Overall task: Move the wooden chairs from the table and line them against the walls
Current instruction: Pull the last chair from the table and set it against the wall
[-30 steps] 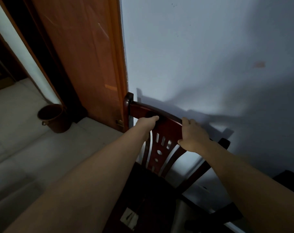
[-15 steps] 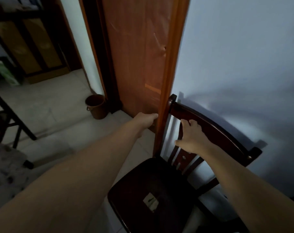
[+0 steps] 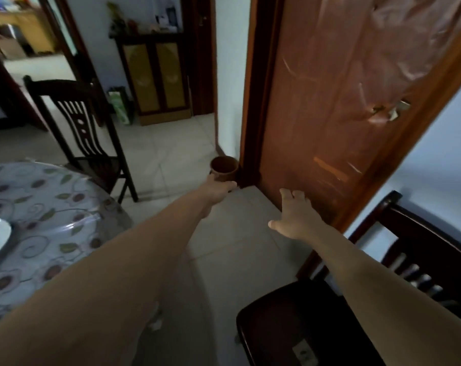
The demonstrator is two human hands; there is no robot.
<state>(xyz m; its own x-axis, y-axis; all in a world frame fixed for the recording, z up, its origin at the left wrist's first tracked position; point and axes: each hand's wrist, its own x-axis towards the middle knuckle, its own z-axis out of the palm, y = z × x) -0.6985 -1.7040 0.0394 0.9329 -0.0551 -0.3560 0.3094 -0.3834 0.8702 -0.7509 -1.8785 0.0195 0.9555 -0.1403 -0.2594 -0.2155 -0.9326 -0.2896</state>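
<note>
dark brown chairs (image 3: pixel 422 260) | orange-brown door (image 3: pixel 343 101) | tablecloth (image 3: pixel 47 207) lower left: pale, leafy swirls | brown bucket (image 3: pixel 223 169) | pale grey floor tiles (image 3: pixel 237 247)

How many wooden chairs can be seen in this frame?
2. One chair stands at lower right, its back toward the wall beside the door. The other chair stands at the far side of the table. More may be out of frame.

Both hands (image 3: pixel 292 217) empty above wall-side chair (image 3: pixel 329 313).
</note>
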